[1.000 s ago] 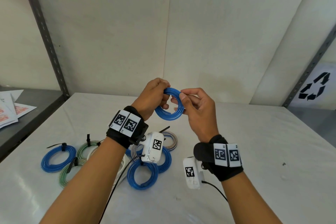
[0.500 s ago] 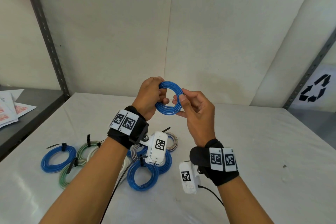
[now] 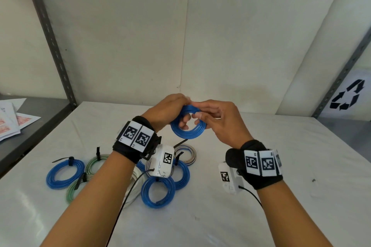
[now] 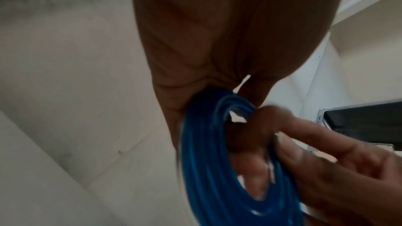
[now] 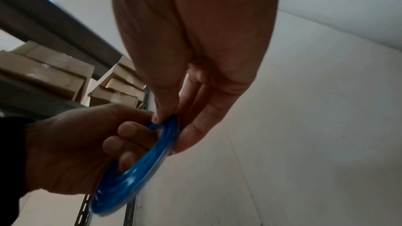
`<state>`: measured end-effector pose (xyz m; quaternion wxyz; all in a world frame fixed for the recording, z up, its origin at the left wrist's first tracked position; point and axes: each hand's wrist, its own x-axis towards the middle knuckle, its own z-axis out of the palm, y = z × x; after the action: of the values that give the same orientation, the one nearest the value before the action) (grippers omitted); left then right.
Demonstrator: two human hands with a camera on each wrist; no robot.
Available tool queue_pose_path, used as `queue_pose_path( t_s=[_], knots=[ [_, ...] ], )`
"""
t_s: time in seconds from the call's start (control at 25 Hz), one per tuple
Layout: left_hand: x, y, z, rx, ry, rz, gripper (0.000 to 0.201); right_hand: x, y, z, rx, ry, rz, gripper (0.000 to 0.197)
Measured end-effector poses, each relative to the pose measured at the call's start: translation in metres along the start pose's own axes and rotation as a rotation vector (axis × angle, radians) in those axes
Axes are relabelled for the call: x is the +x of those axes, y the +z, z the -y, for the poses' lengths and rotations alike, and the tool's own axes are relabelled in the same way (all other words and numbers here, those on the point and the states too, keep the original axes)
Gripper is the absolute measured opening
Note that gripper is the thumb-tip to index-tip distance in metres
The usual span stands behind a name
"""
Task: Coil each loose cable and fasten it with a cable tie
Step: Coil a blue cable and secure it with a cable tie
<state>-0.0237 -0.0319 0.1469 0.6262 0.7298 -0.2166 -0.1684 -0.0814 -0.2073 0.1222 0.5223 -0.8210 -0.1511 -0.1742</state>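
Observation:
A blue coiled cable hangs in the air above the white table, held between both hands. My left hand grips the coil's upper left side, its fingers curled through the ring. My right hand pinches the upper right side between thumb and fingers. The left wrist view shows the blue coil edge-on with fingers of both hands through it. In the right wrist view the thumb presses the top of the coil. No cable tie shows on this coil.
Several tied coils lie on the table under my left forearm: a blue one at the left, green-white ones, more blue ones and a grey one. Papers lie on the left shelf.
Both hands have dropped a little with the blue coil and turned it. The right hand has shifted its grip toward the coil's top.

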Motion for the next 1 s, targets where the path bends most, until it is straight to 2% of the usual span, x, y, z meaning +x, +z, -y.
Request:
queue_pose_path(
  t_s=[0.08, 0.24, 0.36, 0.48, 0.72, 0.88, 1.0],
  knots=[
    [0.002, 0.007, 0.001, -0.029, 0.0, -0.001, 0.019, 0.001, -0.002, 0.002, -0.041, -0.025, 0.005, 0.026],
    [0.005, 0.01, 0.0, -0.048, 0.084, -0.072, 0.02, -0.003, 0.004, -0.003, 0.073, -0.045, -0.162, 0.021],
    [0.001, 0.003, 0.001, 0.019, 0.137, 0.016, 0.031, -0.003, 0.005, -0.005, 0.07, -0.062, -0.242, 0.017],
    [-0.004, -0.015, 0.004, 0.1, 0.166, 0.107, 0.026, -0.002, -0.006, -0.005, 0.067, -0.051, -0.283, 0.016],
    [-0.003, -0.016, 0.006, 0.081, 0.217, 0.062, 0.023, -0.004, -0.011, -0.006, 0.087, -0.042, -0.283, 0.018],
    [-0.002, -0.019, 0.007, 0.079, 0.248, 0.031, 0.022, -0.008, -0.016, -0.005, 0.147, 0.063, -0.165, 0.032],
    [0.0, -0.016, 0.008, 0.096, 0.251, 0.022, 0.022, -0.01, -0.017, -0.006, 0.167, 0.091, -0.163, 0.036]
  ],
)
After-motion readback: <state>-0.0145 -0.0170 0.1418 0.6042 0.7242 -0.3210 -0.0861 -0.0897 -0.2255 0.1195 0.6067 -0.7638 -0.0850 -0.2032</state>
